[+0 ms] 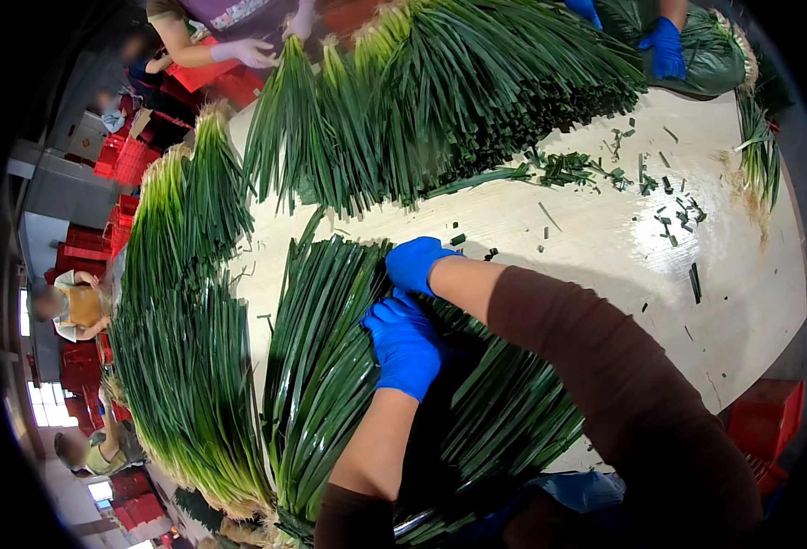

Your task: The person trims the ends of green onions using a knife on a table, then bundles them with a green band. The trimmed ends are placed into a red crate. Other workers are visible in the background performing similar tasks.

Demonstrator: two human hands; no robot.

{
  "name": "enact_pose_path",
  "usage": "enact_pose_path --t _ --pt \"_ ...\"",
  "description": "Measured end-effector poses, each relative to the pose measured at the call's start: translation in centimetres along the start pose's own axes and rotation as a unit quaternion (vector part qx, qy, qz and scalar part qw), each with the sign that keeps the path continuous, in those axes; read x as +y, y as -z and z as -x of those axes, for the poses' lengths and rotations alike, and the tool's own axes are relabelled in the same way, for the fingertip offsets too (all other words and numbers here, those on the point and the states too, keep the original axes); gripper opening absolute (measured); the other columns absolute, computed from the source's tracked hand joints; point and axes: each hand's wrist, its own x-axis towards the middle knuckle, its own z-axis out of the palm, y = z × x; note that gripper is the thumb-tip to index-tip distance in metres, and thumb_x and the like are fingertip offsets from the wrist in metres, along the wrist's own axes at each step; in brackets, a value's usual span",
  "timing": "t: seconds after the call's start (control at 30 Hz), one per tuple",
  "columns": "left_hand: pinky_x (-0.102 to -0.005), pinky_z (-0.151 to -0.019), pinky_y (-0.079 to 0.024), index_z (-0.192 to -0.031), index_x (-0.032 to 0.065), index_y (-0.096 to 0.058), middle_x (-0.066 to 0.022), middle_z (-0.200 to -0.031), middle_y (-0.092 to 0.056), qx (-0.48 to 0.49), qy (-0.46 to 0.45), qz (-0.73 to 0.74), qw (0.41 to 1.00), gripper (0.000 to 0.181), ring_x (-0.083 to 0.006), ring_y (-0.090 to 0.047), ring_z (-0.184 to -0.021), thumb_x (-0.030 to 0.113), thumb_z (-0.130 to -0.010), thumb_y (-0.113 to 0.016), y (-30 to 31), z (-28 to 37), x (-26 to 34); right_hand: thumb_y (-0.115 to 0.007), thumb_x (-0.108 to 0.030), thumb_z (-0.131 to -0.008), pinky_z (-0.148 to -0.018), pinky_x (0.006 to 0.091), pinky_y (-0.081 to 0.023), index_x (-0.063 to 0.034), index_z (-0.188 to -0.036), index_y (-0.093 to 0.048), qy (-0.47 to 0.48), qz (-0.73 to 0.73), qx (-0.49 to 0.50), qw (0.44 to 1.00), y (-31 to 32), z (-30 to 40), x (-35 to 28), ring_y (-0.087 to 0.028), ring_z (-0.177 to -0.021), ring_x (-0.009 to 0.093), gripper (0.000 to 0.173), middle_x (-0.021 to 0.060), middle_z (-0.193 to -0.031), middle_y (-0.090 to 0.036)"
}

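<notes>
Blue gloves cover both of my hands, which meet at the near pile of long green leafy stalks (321,329) on the pale tabletop. My left hand (404,340) lies on the leaves with its fingers curled; whether it grips any is hidden. Just above and touching it, my right hand (417,264) is bent at the leaves' cut ends, its fingertips out of sight. More dark leaves (513,405) spread beneath my right forearm. Bundles with pale, rooty bases (184,329) line the left side.
A large heap of bundles (458,89) covers the far side, where a co-worker's pale-gloved hands (245,52) touch one bundle. Another person's blue-gloved hand (666,51) rests at a green bundle. Leaf scraps (677,219) litter the table (739,302). Red crates (763,415) stand lower right.
</notes>
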Motion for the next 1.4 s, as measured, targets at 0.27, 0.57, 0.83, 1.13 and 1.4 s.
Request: enact_pose_path --t 0.27,0.57,0.83,1.13,1.4 --pt "-0.0478 -0.097 -0.031 -0.137 -0.0112 -0.022 -0.0221 -0.122 -0.044 0.034 0.002 -0.035 0.999 0.122 -0.0339 -0.043 -0.111 0.070 -0.057 -0.067 -2.0 -0.5 -0.3 -0.055 -0.019 -0.077 -0.076 0.0417 -0.050 -0.0060 -0.097 -0.068 -0.010 0.023 -0.110 0.994 0.6 3.0 1.5 -0.064 -0.092 0.033 0.027 0.0159 -0.102 -0.065" --pt "-0.0499 -0.096 -0.032 -0.135 -0.0124 -0.023 -0.0232 -0.122 -0.044 -0.007 -0.019 -0.016 1.000 0.126 -0.0353 -0.042 -0.113 0.069 -0.053 -0.071 0.5 0.6 -0.1 -0.056 -0.021 -0.073 -0.073 0.0406 -0.049 -0.0094 -0.093 -0.070 -0.034 0.040 -0.178 0.983 -1.5 9.3 5.1 -0.064 -0.089 0.032 0.027 0.0146 -0.102 -0.065" --pt "-0.0594 -0.106 -0.014 -0.139 -0.0103 -0.014 -0.0323 -0.144 -0.014 0.078 -0.103 0.067 0.989 0.135 -0.0424 -0.014 -0.136 0.084 -0.053 -0.057 0.7 -0.1 -0.3 -0.051 -0.021 -0.081 -0.067 0.0431 -0.051 -0.0069 -0.090 -0.068 -0.130 -0.049 -0.051 0.989 -3.7 21.7 7.1 -0.065 -0.084 0.033 0.024 0.0155 -0.091 -0.066" --pt "-0.0562 -0.106 -0.019 -0.141 -0.0054 -0.018 -0.0294 -0.138 -0.034 -0.008 -0.103 0.195 0.975 0.119 -0.0379 -0.035 -0.129 0.080 -0.066 -0.052 3.3 -5.7 0.8 -0.044 -0.030 -0.089 -0.065 0.0463 -0.050 -0.0065 -0.094 -0.055 -0.340 -0.197 0.085 0.916 -8.9 37.6 7.4 -0.062 -0.076 0.037 0.026 0.0193 -0.081 -0.063" --pt "-0.0503 -0.109 -0.016 -0.141 -0.0090 -0.011 -0.0295 -0.145 -0.020 0.178 -0.131 0.229 0.948 0.118 -0.0384 -0.019 -0.136 0.067 -0.068 -0.064 8.9 4.5 -3.2 -0.048 -0.024 -0.087 -0.064 0.0446 -0.050 -0.0057 -0.101 -0.050 -0.197 -0.222 0.160 0.941 -2.3 30.1 5.1 -0.062 -0.078 0.034 0.023 0.0169 -0.088 -0.062"
